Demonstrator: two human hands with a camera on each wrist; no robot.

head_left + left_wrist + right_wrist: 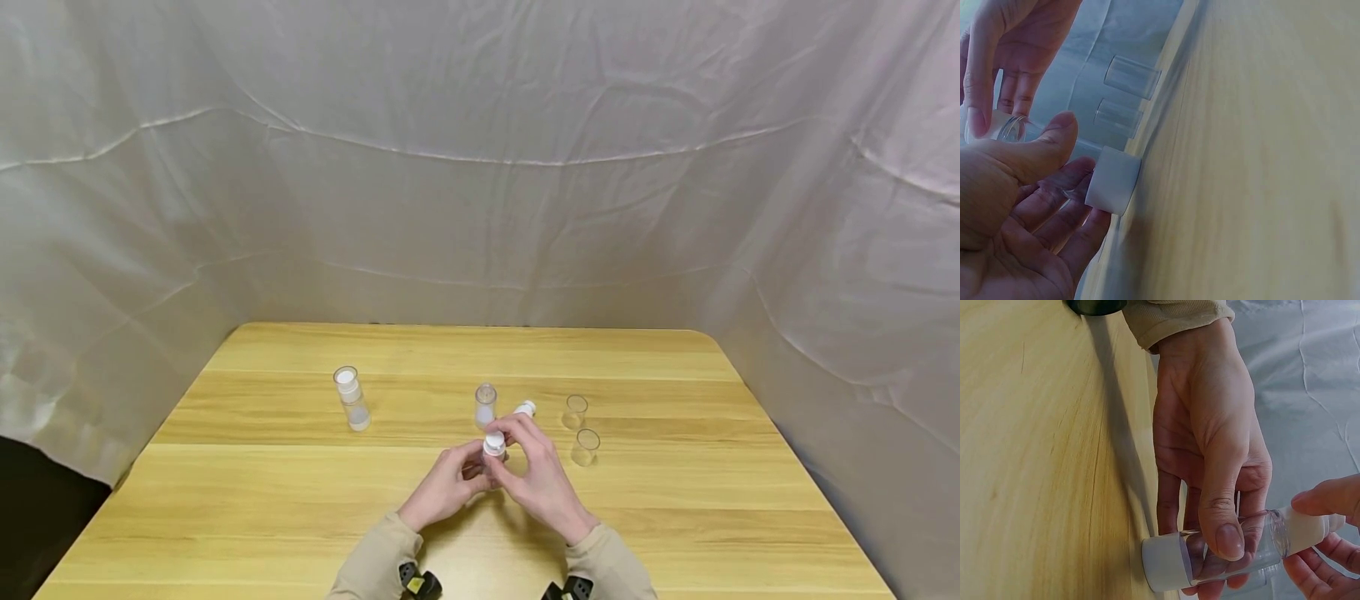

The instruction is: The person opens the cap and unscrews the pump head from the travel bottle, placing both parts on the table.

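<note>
A clear pump bottle (1260, 553) with a white base (1113, 181) stands upright on the table between the hands. My left hand (450, 485) grips its transparent body, thumb on one side and fingers on the other. At the top, my right hand (536, 477) pinches the white pump top (494, 444) between thumb and fingers. In the right wrist view, the white collar (1302, 530) sits at the bottle's neck; whether it is fully seated I cannot tell. Just behind the hands are an upright clear bottle (485, 405) and a white pump piece (525, 408), partly hidden by the right hand.
Two clear caps (575, 412) stand to the right of the hands. Farther left is another bottle (352, 398) with a white top inside a clear cap. The wooden table (225, 500) is enclosed by grey cloth (480, 208) at the back and sides.
</note>
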